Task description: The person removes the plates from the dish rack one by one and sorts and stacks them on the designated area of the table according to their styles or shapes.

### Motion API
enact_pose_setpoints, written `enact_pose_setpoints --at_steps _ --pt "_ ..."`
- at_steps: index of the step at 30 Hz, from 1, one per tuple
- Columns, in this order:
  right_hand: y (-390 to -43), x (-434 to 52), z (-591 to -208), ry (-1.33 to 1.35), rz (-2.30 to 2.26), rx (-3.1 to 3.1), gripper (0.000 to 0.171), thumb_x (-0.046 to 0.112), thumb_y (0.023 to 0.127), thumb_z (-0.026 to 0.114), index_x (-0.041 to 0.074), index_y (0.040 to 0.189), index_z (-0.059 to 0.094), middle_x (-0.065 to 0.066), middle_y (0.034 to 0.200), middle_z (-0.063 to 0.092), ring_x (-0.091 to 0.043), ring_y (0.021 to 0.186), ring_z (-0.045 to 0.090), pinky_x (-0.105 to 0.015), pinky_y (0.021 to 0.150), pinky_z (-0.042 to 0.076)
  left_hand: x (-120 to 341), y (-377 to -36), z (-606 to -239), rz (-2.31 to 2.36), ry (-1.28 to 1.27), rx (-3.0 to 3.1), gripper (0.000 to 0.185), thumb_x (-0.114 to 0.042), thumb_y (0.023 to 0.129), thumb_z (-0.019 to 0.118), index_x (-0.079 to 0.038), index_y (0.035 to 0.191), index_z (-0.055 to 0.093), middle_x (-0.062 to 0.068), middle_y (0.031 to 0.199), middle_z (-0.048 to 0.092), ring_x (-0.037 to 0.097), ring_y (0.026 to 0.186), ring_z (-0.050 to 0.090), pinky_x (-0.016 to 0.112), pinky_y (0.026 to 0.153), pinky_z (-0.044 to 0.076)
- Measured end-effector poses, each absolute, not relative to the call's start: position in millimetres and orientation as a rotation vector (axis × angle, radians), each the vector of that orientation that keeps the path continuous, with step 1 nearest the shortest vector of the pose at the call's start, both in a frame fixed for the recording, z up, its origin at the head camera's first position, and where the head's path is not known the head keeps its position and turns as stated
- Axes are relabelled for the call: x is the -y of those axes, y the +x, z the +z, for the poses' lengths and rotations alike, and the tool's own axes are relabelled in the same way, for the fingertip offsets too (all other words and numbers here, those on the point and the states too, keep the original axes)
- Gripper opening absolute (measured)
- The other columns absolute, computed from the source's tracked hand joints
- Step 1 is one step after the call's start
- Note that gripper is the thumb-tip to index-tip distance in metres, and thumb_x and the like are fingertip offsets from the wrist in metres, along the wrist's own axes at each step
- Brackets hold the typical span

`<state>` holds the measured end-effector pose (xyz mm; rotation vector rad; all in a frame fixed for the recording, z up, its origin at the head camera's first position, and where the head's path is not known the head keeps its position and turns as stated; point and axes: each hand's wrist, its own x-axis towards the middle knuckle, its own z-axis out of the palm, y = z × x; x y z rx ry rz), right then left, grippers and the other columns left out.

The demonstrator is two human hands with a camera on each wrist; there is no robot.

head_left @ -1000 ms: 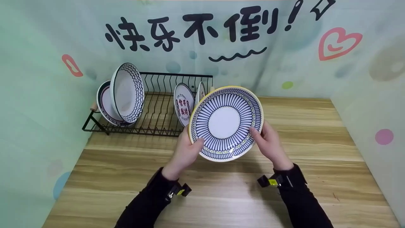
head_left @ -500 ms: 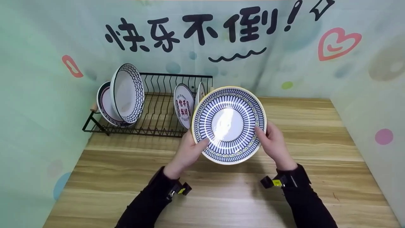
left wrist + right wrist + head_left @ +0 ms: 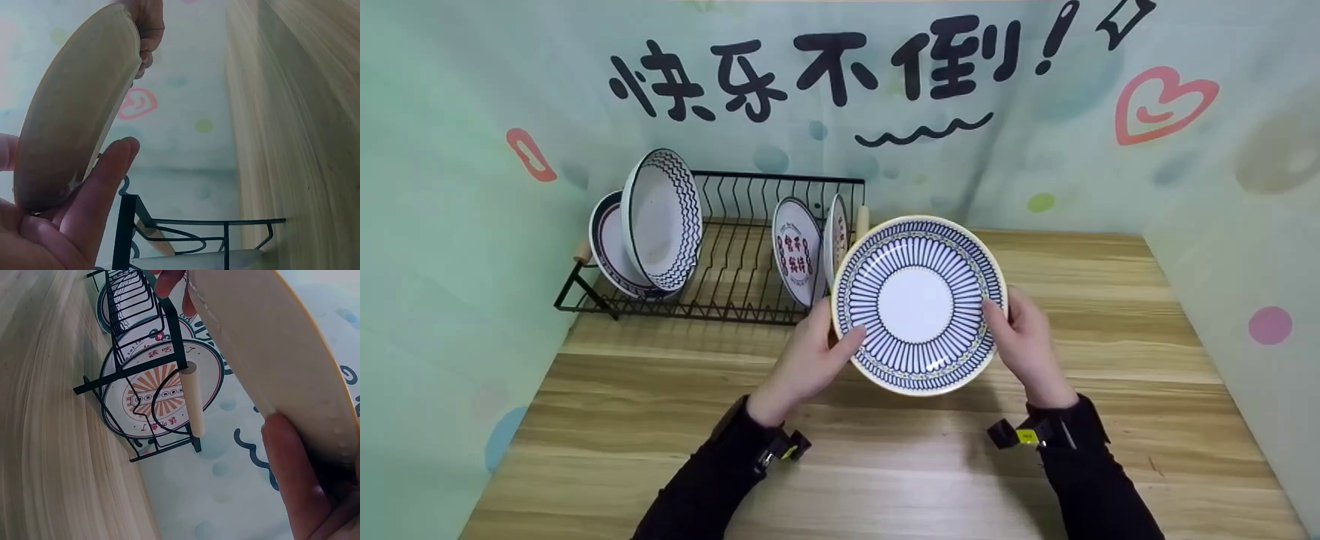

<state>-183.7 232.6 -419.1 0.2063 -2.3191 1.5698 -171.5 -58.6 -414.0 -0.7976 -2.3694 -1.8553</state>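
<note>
In the head view, I see a round plate (image 3: 916,306) held up over the worktop (image 3: 885,487), its face turned toward the wearer, just right of the dark wire rack (image 3: 780,176). Its centre is plain white, ringed by tiny dots; long white petals outlined in dark blue fan out from there. Beyond them runs a narrow patterned band flecked with yellow, then a border of short dark-blue strokes and a pale yellow edge. The glaze catches a small glint low down. The left hand (image 3: 810,352) and the right hand (image 3: 1026,341) grip opposite sides, thumbs on the patterned border, other fingers behind.

In the left wrist view, the plate shows its unpatterned back, dull and shaded, with the left fingers supporting it underneath.

In the right wrist view, the back is smooth cream with a thin orange-yellow edge, the right fingers holding it; a rack handle (image 3: 192,399) stands beyond.
</note>
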Motion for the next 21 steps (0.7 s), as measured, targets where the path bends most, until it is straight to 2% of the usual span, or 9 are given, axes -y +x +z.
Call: enact_pose_setpoints --at_steps 5,21 --pt "-182 -239 -419 0.183 1.603 2.298 0.017 0.003 0.098 0.054 -0.012 0.097 0.062 -0.008 0.071 0.061 -0.006 0.059 0.057 -0.017 0.05 0.048 63 -171 -412 -1.83 -0.811 2.395 0.051 -0.016 0.098 0.06 0.008 0.138 0.039 0.02 0.124 0.06 0.025 0.104 0.065 0.029 0.086 0.056" --pt "-176 -274 -423 0.014 1.66 2.354 0.028 0.012 0.102 0.05 -0.012 0.107 0.062 -0.008 0.077 0.065 -0.009 0.063 0.061 -0.021 0.055 0.053 81 -161 -407 -1.525 -0.689 2.588 0.06 -0.023 0.096 0.063 0.005 0.143 0.037 0.015 0.135 0.056 0.023 0.112 0.061 0.031 0.097 0.05"
